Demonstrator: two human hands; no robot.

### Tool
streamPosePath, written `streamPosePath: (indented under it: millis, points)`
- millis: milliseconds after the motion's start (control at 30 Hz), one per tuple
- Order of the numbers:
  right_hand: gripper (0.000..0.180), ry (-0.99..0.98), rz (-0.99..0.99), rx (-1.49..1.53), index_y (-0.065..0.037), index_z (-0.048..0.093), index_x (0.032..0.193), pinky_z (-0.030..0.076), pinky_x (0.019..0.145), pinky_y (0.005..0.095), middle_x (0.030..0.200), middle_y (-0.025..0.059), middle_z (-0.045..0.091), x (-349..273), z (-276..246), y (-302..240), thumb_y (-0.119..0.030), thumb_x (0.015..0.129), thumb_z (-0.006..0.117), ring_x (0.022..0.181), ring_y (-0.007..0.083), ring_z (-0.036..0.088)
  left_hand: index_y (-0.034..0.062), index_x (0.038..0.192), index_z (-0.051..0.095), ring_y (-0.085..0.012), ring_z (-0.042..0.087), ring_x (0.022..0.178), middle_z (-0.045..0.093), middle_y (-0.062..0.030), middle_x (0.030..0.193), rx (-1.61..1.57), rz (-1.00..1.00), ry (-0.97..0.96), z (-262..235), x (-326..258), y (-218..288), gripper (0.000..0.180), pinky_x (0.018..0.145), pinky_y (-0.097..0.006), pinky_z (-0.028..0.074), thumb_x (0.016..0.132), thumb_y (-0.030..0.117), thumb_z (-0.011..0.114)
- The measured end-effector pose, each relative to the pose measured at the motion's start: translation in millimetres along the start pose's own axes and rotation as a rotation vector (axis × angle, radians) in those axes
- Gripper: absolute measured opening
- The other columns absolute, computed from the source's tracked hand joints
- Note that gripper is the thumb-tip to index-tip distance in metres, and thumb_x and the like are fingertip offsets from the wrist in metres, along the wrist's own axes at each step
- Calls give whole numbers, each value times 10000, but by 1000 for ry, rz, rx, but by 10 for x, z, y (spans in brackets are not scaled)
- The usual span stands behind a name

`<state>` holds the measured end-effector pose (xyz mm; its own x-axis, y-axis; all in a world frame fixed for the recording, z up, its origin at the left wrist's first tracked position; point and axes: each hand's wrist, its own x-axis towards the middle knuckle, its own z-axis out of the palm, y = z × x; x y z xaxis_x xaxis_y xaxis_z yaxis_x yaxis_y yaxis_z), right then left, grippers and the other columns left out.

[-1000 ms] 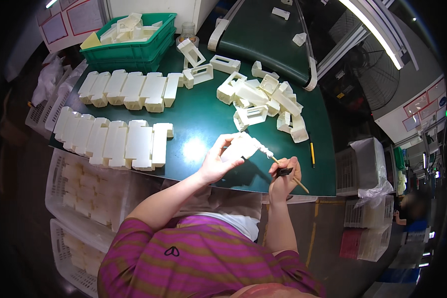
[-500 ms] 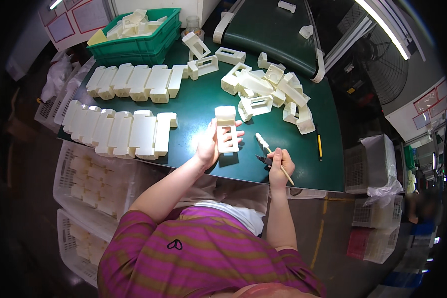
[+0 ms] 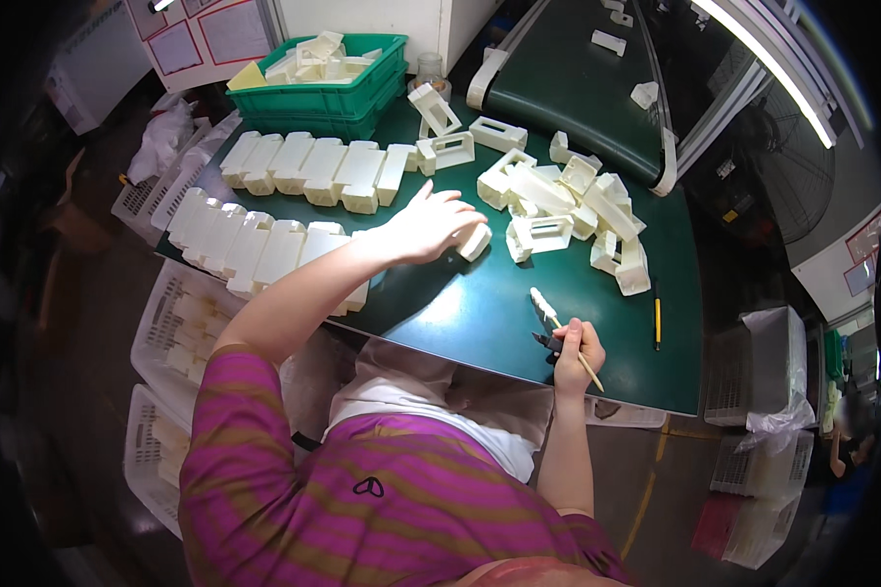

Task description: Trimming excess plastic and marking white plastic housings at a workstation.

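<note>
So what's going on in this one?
A person works at a green table. The left hand holds a cream part at its fingertips, over the table. The right hand grips a thin stick with a white tip, plus a small black tool. Similar parts stand in two rows toward the left; others lie in a loose heap toward the right.

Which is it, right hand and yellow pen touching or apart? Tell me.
Apart: the head view plainly shows green tabletop between the right hand and the yellow pen.

smooth matt plastic parts, glossy green tabletop, pale wooden stick, soft cloth shirt, plastic crate
</note>
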<state>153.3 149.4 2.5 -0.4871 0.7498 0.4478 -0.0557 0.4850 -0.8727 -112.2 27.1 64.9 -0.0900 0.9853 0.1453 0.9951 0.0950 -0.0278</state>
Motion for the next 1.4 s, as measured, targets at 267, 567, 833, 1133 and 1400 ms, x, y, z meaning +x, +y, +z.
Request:
streamPosePath:
  millis: [267, 567, 833, 1133, 1400]
  points:
    - [350, -16, 41, 48, -4, 521, 644, 378, 519, 208, 579, 24, 521, -17, -16, -12, -213, 921, 477, 538, 72, 471, 142, 1121, 505, -294, 320, 1258, 411, -110, 1298, -169, -41, -15, -68, -233, -107, 339, 1010, -541, 261, 800, 194, 598]
    - [347, -16, 43, 10, -9, 527, 647, 372, 522, 204, 581, 22, 523, 22, 1, -16, -218, 920, 481, 537, 69, 467, 94, 1126, 474, -288, 425, 1166, 496, -105, 1169, 116, -246, 453, -20, 46, -679, 503, 990, -498, 315, 694, 229, 692]
    - [341, -12, 41, -4, -11, 522, 639, 364, 517, 206, 586, 22, 531, -3, 15, -32, -203, 918, 481, 533, 64, 456, 69, 1133, 495, -266, 498, 1066, 584, -90, 1047, 139, -655, -159, 117, 700, -1067, 663, 1007, -544, 252, 594, 374, 733]
    - [306, 18, 66, 7, 6, 544, 643, 379, 519, 215, 574, 34, 544, -6, -6, 12, -154, 897, 488, 530, 77, 478, 35, 1248, 422, -224, 541, 989, 509, -98, 1103, -893, -385, 610, -586, 666, -417, 617, 857, -316, 432, 751, 326, 645]
    - [312, 136, 76, 334, -18, 471, 695, 409, 509, 221, 627, 49, 507, 21, 4, 19, -208, 939, 438, 533, 108, 496, 76, 1147, 464, -334, 536, 995, 545, -181, 1074, -2685, -379, 166, -99, -239, 616, 426, 887, -456, 430, 836, 355, 547]
